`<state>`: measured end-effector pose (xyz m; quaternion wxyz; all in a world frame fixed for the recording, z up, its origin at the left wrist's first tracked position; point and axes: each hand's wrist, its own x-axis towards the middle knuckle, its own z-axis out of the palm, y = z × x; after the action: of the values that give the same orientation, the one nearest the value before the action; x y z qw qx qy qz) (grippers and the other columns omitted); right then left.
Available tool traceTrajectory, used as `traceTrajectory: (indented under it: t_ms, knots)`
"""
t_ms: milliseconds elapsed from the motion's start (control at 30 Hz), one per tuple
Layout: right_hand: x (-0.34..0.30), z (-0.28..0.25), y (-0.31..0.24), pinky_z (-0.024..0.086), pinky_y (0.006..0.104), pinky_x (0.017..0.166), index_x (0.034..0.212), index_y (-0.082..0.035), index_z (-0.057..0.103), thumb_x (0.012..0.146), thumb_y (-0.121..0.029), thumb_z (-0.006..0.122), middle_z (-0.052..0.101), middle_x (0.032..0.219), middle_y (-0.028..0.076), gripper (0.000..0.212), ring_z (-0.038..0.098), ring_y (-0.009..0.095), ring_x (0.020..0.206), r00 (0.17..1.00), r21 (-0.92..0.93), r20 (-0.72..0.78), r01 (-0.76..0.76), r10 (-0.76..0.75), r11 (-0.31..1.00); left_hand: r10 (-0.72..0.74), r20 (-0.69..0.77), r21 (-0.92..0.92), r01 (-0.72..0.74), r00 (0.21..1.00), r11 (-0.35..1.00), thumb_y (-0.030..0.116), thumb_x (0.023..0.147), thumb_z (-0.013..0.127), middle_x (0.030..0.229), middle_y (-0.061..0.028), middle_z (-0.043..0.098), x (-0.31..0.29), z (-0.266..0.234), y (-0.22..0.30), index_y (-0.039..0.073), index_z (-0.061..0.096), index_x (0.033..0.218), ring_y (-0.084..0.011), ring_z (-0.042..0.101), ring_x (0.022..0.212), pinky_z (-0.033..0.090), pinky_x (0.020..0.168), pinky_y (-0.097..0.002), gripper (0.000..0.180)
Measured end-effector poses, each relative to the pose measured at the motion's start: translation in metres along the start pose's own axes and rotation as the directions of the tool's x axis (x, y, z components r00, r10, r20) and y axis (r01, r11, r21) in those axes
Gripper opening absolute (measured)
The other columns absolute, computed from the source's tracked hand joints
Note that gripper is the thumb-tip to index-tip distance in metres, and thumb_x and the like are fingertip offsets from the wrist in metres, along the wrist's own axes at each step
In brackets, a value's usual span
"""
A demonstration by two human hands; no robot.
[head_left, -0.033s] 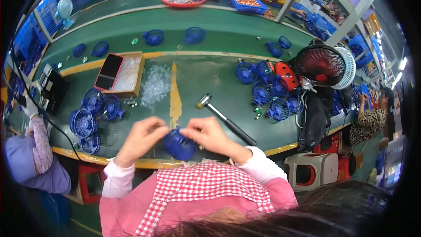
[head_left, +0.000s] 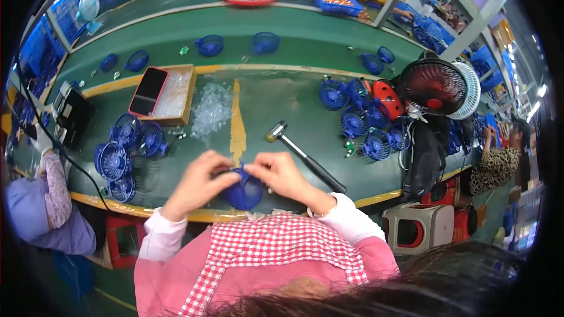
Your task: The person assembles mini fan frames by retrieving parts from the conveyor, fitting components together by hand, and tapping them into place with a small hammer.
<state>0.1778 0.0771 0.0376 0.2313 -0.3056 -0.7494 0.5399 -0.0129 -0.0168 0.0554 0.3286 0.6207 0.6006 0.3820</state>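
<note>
Right at the near edge of the bench, a blue plastic fan housing [head_left: 247,195] is between my two hands, its round side toward me. My left hand [head_left: 201,183] closes on its upper left part, thumb laid across it. With thumb and bent fingers, my right hand [head_left: 283,177] pinches the small neck at its top right. Whatever small part may be under the fingertips is hidden. Beyond my right hand lies a hammer [head_left: 305,157] with a black handle. A heap of small clear plastic pieces [head_left: 212,110] is spread past my left hand.
Blue fans cluster at left [head_left: 114,161] and right [head_left: 355,121]. A cardboard box [head_left: 181,95] with a phone [head_left: 148,91] stands behind the left cluster. Blue housings [head_left: 210,46] sit on the green belt [head_left: 299,44]. A black bag [head_left: 422,158] hangs at right; a co-worker [head_left: 50,214] sits left.
The blue housing has turned in my hands, so its rounded side shows more. My left fingers have shifted slightly over it, and the whole view has moved a little.
</note>
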Motion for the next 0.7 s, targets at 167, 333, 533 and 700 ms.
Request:
traceTrajectory:
  t_ms: [167,333,533,700]
  knots:
    - [-0.003,0.003,0.040,0.048,0.0399,0.071,0.087,-0.006,0.064,0.080,-0.020,0.066,0.058,0.090,0.010,0.016,0.057,0.028,0.086,0.949,-0.571,-0.065,0.218,-0.309,0.791,-0.017,-0.036,0.257,0.026,0.999,0.966,0.031,0.070,0.077,0.108,-0.0138,0.054,0.002,0.040,-0.024,-0.003,0.062,0.100,-0.0295,0.047,0.102,0.038,0.091,-0.0368,0.047]
    - [-0.008,-0.048,0.045,0.048,0.0424,0.069,0.093,-0.003,0.056,0.076,-0.014,0.068,0.057,0.095,0.012,0.023,0.054,0.033,0.087,0.940,-0.887,-0.196,-0.049,-0.279,0.460,0.013,-0.105,0.170,0.005,0.994,0.986,0.032,0.069,0.077,0.105,-0.0118,0.055,0.000,0.047,-0.032,-0.002,0.063,0.099,-0.0286,0.047,0.101,0.038,0.089,-0.0377,0.048]
    - [-0.026,-0.034,-0.023,0.048,0.0337,0.055,0.104,0.000,0.059,0.079,0.002,0.062,0.063,0.078,0.013,0.025,0.062,0.027,0.062,0.856,-0.557,-0.209,0.294,-0.473,0.777,-0.012,-0.136,0.171,0.035,0.991,0.985,0.032,0.067,0.079,0.108,-0.0107,0.056,-0.004,0.047,-0.035,-0.002,0.064,0.100,-0.0278,0.047,0.104,0.038,0.091,-0.0371,0.049]
    - [-0.043,-0.020,0.002,0.050,0.0330,0.055,0.117,-0.004,0.059,0.076,0.004,0.063,0.065,0.082,0.014,0.042,0.064,0.026,0.066,0.874,-0.689,-0.054,0.317,-0.482,0.651,-0.022,-0.129,0.188,0.046,0.991,0.981,0.033,0.064,0.080,0.110,-0.0102,0.056,-0.002,0.050,-0.030,-0.001,0.065,0.099,-0.0277,0.047,0.105,0.038,0.090,-0.0378,0.051]
